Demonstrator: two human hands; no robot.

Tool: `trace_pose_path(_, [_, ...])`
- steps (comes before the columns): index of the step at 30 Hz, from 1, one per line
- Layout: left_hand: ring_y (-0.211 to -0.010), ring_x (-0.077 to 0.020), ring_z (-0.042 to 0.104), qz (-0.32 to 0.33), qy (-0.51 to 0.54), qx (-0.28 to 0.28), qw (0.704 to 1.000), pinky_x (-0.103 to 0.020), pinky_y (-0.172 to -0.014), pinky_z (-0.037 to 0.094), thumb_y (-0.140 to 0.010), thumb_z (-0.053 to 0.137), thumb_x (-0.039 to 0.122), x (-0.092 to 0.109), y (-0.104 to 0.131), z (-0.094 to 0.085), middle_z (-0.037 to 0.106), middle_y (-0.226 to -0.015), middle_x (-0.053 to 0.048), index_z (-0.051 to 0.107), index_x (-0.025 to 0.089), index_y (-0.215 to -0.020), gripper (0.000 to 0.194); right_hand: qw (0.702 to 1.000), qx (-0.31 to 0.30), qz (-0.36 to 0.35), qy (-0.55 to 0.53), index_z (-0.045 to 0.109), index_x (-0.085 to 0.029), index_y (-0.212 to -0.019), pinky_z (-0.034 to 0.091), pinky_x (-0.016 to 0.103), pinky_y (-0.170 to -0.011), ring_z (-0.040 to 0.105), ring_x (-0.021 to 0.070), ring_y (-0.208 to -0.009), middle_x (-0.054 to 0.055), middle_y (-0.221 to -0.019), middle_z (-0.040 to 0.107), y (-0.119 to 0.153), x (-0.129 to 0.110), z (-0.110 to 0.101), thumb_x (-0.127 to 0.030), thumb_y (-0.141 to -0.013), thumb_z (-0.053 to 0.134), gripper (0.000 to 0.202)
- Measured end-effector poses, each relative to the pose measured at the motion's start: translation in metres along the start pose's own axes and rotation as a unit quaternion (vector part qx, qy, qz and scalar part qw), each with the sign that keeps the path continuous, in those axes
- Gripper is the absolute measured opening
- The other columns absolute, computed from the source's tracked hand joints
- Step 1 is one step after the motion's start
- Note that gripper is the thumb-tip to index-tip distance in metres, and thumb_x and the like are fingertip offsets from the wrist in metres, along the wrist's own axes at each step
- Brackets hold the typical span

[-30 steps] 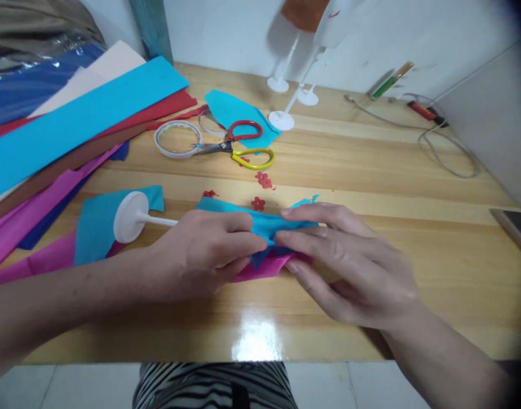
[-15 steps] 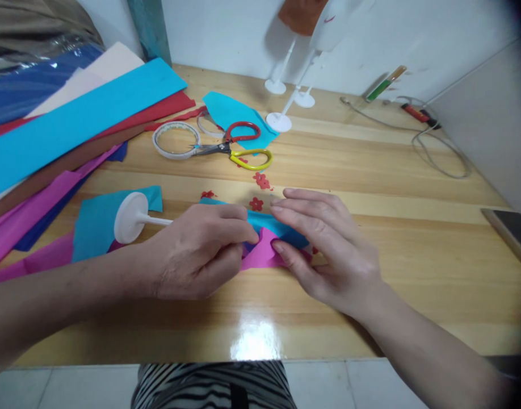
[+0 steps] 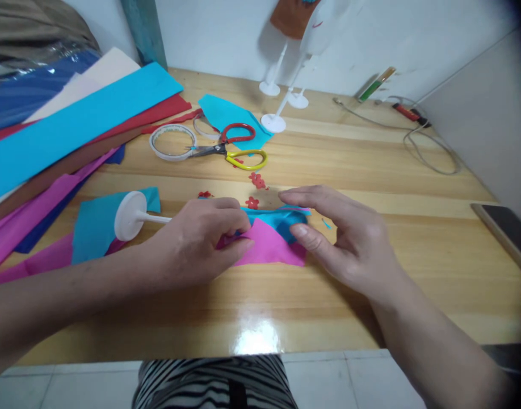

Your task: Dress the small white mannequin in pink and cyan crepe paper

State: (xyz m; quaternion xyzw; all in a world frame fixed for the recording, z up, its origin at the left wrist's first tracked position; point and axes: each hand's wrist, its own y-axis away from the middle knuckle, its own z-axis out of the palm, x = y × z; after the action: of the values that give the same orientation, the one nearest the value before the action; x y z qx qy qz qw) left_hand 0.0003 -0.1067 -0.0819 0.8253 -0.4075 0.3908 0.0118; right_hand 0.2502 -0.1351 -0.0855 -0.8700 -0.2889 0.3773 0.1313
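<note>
My left hand (image 3: 201, 241) is closed, its thumb and fingers pinching the left part of the pink paper (image 3: 271, 247). Blue paper (image 3: 271, 218) lies along the pink piece, partly under it. At the right end of these papers is my right hand (image 3: 341, 238), thumb and fingers spread apart, the thumb tip touching the blue paper. A white stick with a round base (image 3: 130, 216) runs under or into my left hand; its far end is hidden. Red flower cutouts (image 3: 252, 203) lie just beyond the papers.
Scissors (image 3: 220, 149) and a tape roll (image 3: 173, 142) lie beyond my hands. Long coloured paper strips (image 3: 82, 116) are piled at the left. White stands (image 3: 273, 123) stand at the back. A cable (image 3: 435, 153) and a phone (image 3: 505, 233) are at the right.
My right thumb and fingers have parted and moved off the pink fold, slightly to the right. More of the pink paper shows, lying flatter. The view has shifted slightly.
</note>
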Motion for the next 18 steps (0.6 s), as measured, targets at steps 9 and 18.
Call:
trace_pose_path(9, [-0.061,-0.0082,0.047,0.004,-0.01,0.012,1.0,-0.022,-0.06,0.036,-0.09,0.057,0.009,-0.003,0.002,0.004,0.055,-0.069,0.004,0.065,0.015,-0.08,0.015,0.999,-0.014,0.027,0.018,0.074,-0.023,-0.12,0.063,0.051,-0.096,0.075,0.0315,-0.113,0.013,-0.118,0.08,0.0,-0.004,0.019,-0.016,-0.089,0.07,0.031])
trace_pose_path(18, [-0.057,-0.0078,0.045,0.0,-0.002,0.016,1.0,-0.022,-0.056,0.033,-0.088,0.056,0.01,-0.005,0.001,0.006,0.052,-0.066,0.004,0.063,0.017,-0.076,0.016,0.997,0.021,0.071,0.024,0.076,-0.025,-0.114,0.065,0.045,-0.085,0.077,0.0278,-0.097,0.01,-0.109,0.081,0.0,0.003,0.002,-0.023,-0.094,0.067,0.022])
